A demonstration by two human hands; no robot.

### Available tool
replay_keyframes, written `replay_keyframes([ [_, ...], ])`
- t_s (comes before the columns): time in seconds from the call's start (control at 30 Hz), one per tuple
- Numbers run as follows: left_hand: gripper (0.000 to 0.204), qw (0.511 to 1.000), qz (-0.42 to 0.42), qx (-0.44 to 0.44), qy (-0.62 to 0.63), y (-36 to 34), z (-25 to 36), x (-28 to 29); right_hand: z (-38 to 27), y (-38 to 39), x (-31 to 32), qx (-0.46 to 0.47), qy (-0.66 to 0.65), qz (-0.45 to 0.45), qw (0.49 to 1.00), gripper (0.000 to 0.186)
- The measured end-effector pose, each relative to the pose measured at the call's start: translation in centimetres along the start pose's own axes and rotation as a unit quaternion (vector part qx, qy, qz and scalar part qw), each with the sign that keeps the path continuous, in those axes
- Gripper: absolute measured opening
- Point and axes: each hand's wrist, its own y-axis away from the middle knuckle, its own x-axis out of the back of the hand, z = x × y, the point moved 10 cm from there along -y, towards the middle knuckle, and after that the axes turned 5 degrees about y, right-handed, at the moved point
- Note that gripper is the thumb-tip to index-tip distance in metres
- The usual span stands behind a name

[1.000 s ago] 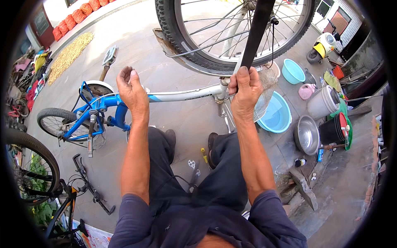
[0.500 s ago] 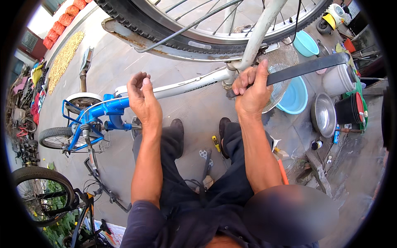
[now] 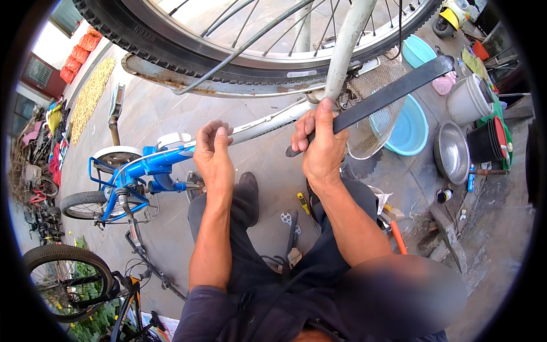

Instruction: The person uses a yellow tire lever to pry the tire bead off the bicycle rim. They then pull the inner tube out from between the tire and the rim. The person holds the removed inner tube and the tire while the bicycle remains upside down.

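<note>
My right hand [image 3: 325, 145] is wrapped round the lower end of a long flat black bar [image 3: 394, 98], which slants up to the right beneath the near wheel. My left hand [image 3: 215, 151] is loosely curled beside the frame tube of a blue-and-white bicycle [image 3: 272, 123], its thumb apart and nothing visible in it. Part of that tube is hidden behind the fingers. A large spoked wheel with a knobby tyre [image 3: 250, 66] fills the top of the view, with a rusty white mudguard [image 3: 151, 70] along it.
Between my feet lie a yellow-handled screwdriver [image 3: 303, 203] and a wrench with several holes [image 3: 291, 223]. To the right are a wire basket [image 3: 364, 139], blue basins [image 3: 414, 126], a metal bowl [image 3: 453, 152] and buckets [image 3: 468, 102]. Another bicycle [image 3: 68, 282] stands at lower left.
My right hand has come left and slightly down with the black bar, which now slants more steeply. My left hand has shifted right along the tube. The whole view has also shifted a little.
</note>
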Motion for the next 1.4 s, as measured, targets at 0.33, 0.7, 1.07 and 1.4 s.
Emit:
replay_keyframes([
  [0.33, 0.020, 0.999, -0.042, 0.009, 0.001, 0.3, -0.5, -0.8, 0.5, 0.6, -1.0, -0.004, 0.015, -0.034, 0.999, 0.050],
  [0.7, 0.021, 0.998, -0.058, 0.018, -0.023, 0.8, -0.3, -1.1, 1.9, 0.8, -1.2, -0.063, -0.007, -0.037, 0.997, 0.048],
  [1.07, 0.020, 0.995, -0.088, 0.043, -0.030, 1.2, -0.2, -2.2, 0.9, 1.6, -1.4, -0.024, 0.036, -0.058, 0.997, 0.045],
  [1.4, 0.018, 0.988, -0.130, 0.076, -0.036, 2.6, -0.3, -3.4, -1.5, 1.0, 1.1, 0.040, 0.090, -0.022, 0.995, 0.048],
])
